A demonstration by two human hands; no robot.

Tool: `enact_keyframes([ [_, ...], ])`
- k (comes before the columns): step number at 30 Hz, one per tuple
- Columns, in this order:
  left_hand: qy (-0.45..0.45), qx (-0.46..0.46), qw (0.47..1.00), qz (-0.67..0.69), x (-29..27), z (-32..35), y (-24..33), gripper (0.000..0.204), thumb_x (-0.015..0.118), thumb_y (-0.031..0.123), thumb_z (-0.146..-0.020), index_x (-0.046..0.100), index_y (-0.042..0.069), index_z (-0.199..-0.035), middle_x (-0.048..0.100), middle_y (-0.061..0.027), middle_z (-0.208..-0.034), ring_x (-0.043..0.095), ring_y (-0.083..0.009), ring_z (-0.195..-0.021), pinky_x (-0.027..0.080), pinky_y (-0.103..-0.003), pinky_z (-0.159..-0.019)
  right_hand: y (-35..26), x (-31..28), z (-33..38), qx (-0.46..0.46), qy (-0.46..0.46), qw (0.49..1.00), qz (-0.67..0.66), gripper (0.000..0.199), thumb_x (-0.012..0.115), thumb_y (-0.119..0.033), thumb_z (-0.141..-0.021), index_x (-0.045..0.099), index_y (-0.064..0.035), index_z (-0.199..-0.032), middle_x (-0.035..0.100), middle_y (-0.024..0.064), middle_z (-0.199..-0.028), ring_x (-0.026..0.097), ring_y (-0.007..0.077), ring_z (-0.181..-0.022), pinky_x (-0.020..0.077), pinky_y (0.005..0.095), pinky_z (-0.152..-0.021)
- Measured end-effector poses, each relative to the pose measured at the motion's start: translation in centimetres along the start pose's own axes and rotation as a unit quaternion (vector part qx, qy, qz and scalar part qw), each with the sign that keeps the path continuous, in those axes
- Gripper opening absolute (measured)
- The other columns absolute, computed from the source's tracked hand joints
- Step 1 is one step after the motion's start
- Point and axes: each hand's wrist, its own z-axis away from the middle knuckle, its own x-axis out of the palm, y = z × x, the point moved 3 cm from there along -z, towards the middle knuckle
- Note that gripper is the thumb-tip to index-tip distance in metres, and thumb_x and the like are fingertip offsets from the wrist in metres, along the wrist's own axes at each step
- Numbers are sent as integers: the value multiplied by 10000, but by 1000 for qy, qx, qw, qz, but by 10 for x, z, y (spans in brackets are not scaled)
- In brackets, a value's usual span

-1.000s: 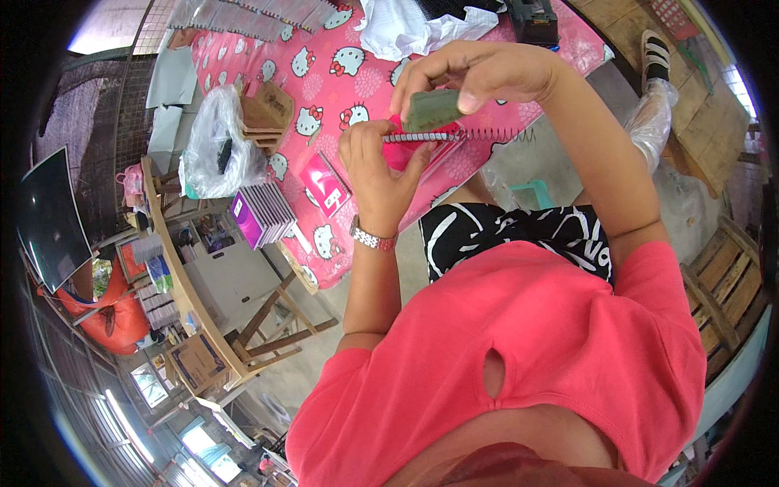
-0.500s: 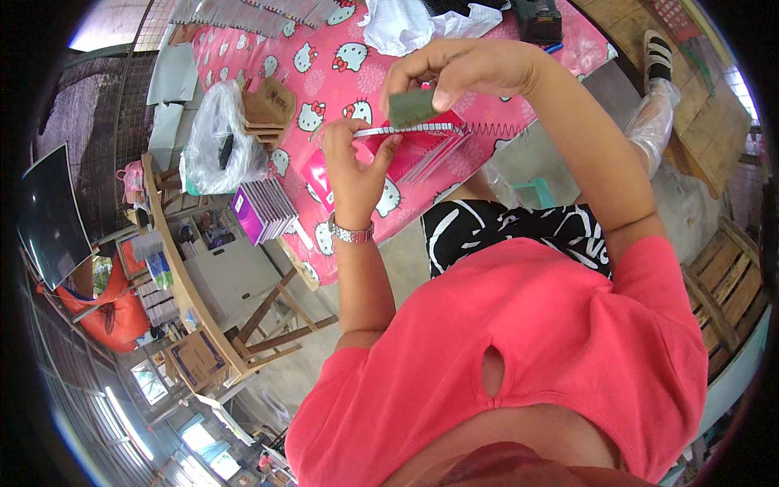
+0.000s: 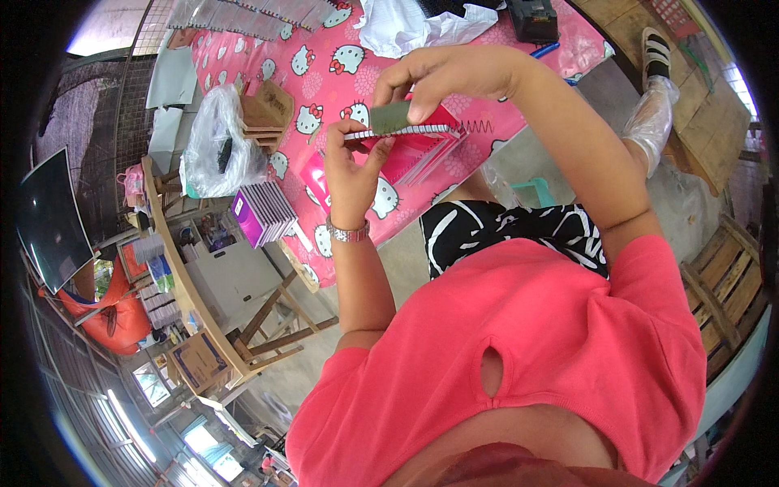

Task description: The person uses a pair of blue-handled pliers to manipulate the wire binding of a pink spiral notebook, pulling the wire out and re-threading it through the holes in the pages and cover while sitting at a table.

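Observation:
My left hand [image 3: 354, 172] is closed around the left end of a notebook [image 3: 418, 131], its thumb on the near side. The notebook stands on edge with its row of punched holes upward. A dark wire spiral [image 3: 479, 127] runs along that edge, and its loose end sticks out past the right side. My right hand [image 3: 445, 75] grips a dull green rectangular pad [image 3: 390, 118] between thumb and fingers. The pad rests against the spiral, close to my left fingertips. Beneath lie several pink-covered notebooks [image 3: 392, 165], partly hidden by my left hand.
The table has a pink patterned cover [image 3: 312, 85]. To the left are a clear plastic bag [image 3: 213, 146], a brown cardboard box [image 3: 268, 109] and a stack of purple notebooks [image 3: 264, 213]. At the back lie more spiral-bound items [image 3: 243, 20], white cloth-like material [image 3: 422, 28] and a black box [image 3: 531, 20].
My right hand and the green pad have moved left along the spiral. The loose end of the spiral has shifted left and sticks out less on the right.

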Motion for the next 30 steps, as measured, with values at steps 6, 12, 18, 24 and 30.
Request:
enact_keyframes([
  [6,-9,-7,998,-64,0,-2,2,318,728,10,-851,517,42,-1087,574,-25,-996,560,-87,-826,452,-228,-733,39,-52,23,65,263,890,366,391,738,-235,-741,684,-47,-1079,613,133,-1060,599,271,-1013,467,372,-898],
  [12,93,-29,992,80,-1,9,-10,196,615,-16,-925,538,8,-1103,585,-56,-1015,576,-104,-800,485,-232,-661,108,-60,79,10,310,722,618,438,768,-306,-742,648,-59,-1084,610,139,-1183,549,361,-1144,442,445,-979],
  [18,145,-32,986,75,6,21,-5,266,574,3,-956,493,-36,-1207,569,-117,-1110,598,-120,-844,545,-242,-569,94,-60,171,81,476,598,640,385,731,-275,-779,655,-84,-1104,576,112,-1276,519,332,-1188,417,456,-1014],
  [24,175,-73,979,73,11,20,-6,249,582,-6,-950,514,-34,-1188,571,-102,-1047,593,-111,-754,564,-241,-577,96,-65,177,115,386,613,680,335,733,-271,-777,649,-89,-1046,547,103,-1320,523,335,-1163,421,469,-987],
  [30,165,-28,980,108,20,20,6,201,610,14,-943,561,-51,-1127,594,-65,-934,575,-73,-723,582,-242,-591,88,-36,163,-11,586,609,535,190,690,-183,-851,581,-34,-893,602,146,-1164,562,345,-1059,439,422,-914],
])
